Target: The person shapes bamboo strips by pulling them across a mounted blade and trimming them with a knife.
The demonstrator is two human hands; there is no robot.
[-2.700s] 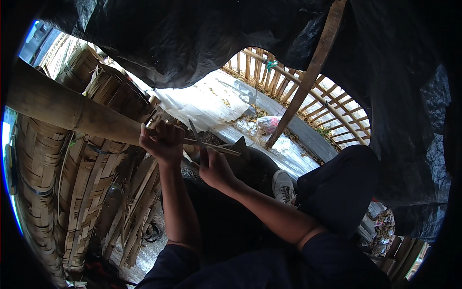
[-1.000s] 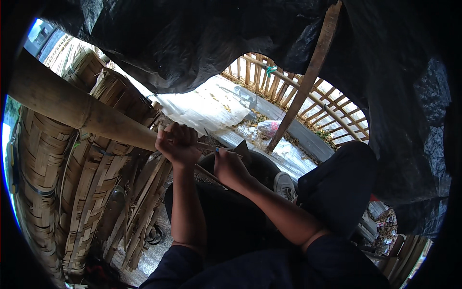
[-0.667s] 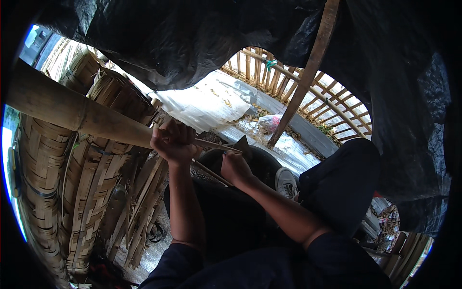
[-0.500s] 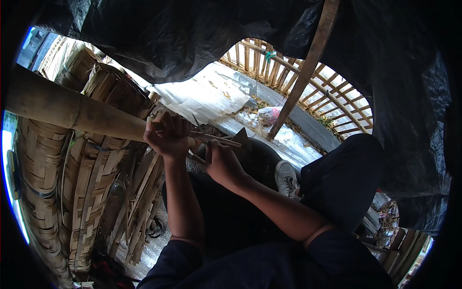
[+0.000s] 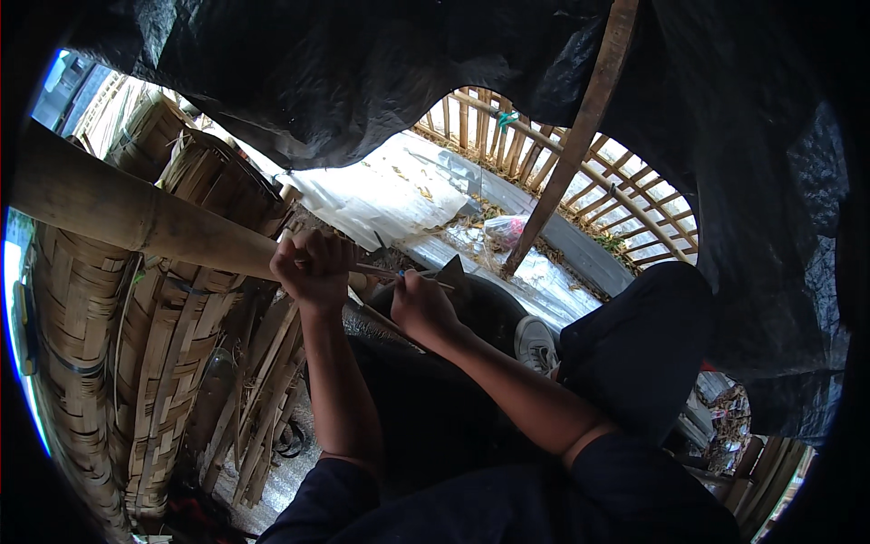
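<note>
A thick, smooth tan bamboo pole (image 5: 136,218) runs in from the left, its near end gripped by the left hand (image 5: 313,265), fingers curled tight around it. The right hand (image 5: 421,306) is clenched on a thin pale bamboo sliver (image 5: 381,270) that reaches toward the left fist. Both forearms stretch up from dark sleeves. Rough bundles of split bamboo strips (image 5: 163,363) stand beside the pole, under crinkled black plastic sheeting (image 5: 362,72).

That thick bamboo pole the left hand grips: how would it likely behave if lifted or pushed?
The bamboo pole looks thick and straight, so it is probably stiff. Being round, it may roll if released. Gripped at its end by the left hand, its long span would likely feel unwieldy.
</note>
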